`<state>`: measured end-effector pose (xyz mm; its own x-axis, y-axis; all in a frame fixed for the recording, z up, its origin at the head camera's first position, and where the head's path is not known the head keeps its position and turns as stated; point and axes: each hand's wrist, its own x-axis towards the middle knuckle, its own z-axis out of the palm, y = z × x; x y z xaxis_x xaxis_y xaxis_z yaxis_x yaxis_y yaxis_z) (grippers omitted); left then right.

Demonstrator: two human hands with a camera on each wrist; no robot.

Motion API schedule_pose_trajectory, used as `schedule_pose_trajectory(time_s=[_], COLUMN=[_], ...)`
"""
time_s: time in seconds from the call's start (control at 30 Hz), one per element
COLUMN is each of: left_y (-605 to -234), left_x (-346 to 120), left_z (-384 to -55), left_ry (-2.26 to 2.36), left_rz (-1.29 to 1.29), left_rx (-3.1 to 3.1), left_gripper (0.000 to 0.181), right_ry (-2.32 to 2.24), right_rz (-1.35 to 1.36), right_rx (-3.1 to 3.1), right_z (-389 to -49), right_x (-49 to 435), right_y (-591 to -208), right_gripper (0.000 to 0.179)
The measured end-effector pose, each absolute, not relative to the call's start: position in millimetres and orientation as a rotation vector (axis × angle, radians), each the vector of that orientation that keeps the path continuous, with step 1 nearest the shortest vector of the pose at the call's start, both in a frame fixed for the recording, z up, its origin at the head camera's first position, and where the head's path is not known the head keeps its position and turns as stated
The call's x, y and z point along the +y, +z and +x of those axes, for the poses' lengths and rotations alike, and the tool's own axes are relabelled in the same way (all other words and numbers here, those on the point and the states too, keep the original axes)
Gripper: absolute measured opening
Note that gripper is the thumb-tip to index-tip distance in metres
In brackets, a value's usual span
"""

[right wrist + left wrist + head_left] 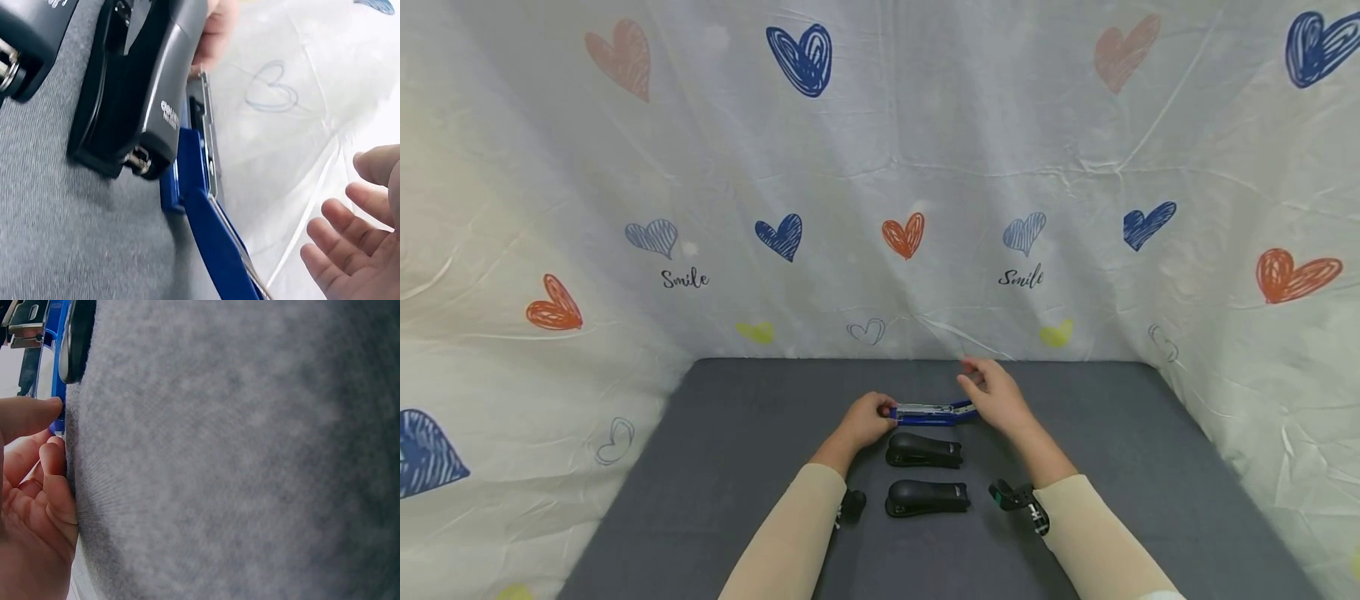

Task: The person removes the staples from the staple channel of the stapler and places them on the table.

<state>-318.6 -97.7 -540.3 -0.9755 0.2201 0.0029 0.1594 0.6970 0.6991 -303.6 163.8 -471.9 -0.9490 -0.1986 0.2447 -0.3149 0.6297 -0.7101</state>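
Note:
A blue stapler (925, 421) lies folded open at the back of the row, its metal inner parts showing. My left hand (863, 423) pinches its left end; in the left wrist view the thumb (37, 415) presses on the blue end with fingers beneath. Past its right end my right hand (1002, 402) is raised, fingers loosely bent. In the right wrist view those fingers (347, 240) stand apart from the tilted blue arm (215, 240), with nothing in them. Nearer me lie two black staplers, the middle one (923, 451) and the front one (927, 498).
All three staplers lie on a dark grey cloth-covered table (760, 467). Behind it and at both sides hangs a pale curtain (820, 300) printed with hearts. Wrist cameras are strapped below my left sleeve (793, 529) and right sleeve (1093, 529).

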Motion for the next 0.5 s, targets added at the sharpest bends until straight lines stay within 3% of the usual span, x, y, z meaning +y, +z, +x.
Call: schedule_pose_trajectory(time_s=[0.5], left_y=[-538], left_x=[-97], left_z=[-318], left_ry=[1.145], left_rz=[0.290], left_rx=[2.817], left_gripper=[0.028], right_ry=[1.198], right_rz=[0.514], right_rx=[-2.813], right_z=[-311], right_x=[136], right_y=[-481], right_gripper=[0.043])
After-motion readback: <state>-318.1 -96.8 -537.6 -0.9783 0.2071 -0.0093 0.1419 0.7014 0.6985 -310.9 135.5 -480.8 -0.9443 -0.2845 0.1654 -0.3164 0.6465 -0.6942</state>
